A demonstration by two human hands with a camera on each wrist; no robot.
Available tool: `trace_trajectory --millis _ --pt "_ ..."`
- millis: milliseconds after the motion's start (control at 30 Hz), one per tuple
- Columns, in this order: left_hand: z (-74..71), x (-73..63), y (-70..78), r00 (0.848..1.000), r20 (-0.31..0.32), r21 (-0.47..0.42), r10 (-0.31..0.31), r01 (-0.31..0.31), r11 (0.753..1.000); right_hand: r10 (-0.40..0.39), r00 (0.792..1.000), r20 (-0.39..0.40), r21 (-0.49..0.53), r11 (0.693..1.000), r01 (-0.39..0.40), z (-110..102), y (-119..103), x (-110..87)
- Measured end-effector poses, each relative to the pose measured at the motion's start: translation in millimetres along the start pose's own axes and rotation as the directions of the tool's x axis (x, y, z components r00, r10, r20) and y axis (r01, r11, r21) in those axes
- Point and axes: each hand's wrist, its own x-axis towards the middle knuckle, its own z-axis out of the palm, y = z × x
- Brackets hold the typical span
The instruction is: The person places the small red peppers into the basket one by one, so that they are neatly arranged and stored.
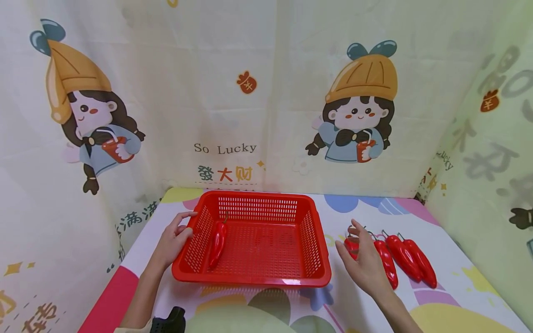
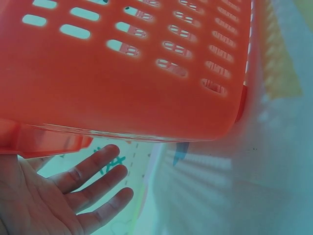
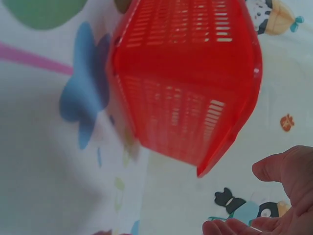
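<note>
A red plastic basket with slotted walls stands on the table. Inside it, toward the left, lies one glossy red chili pepper. My left hand rests against the basket's left rim; the left wrist view shows several of its fingers straight and spread, its thumb hidden. To the basket's right, my right hand hovers near a row of red chili peppers, thumb apart from the fingers. It partly covers the leftmost pepper, and whether it touches that one I cannot tell.
A patterned cloth hangs behind the table and along both sides. The tabletop has a colorful printed cover. A dark strap shows at the left forearm.
</note>
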Motion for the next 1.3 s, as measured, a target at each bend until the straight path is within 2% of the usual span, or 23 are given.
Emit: trace_trajectory --millis 467,967,1100,1300 --pt "-0.4 -0.7 -0.2 1.0 0.003 -0.012 -0.01 0.01 1.0 0.09 0.996 -0.006 -0.116 0.989 -0.09 1.1 35.5 -2.9" --pt "-0.4 -2.8 2.4 1.0 0.007 -0.016 -0.005 0.006 1.0 0.173 0.98 0.095 -0.2 0.968 -0.152 5.1 59.9 2.5" --pt "-0.6 -2.1 1.9 1.0 0.007 -0.014 -0.002 0.002 1.0 0.182 0.978 0.101 -0.209 0.965 -0.158 7.5 65.8 2.2" --pt "-0.5 -1.5 2.1 1.0 0.005 -0.015 -0.002 0.002 1.0 0.131 0.987 0.091 -0.215 0.97 -0.109 11.5 71.7 1.2"
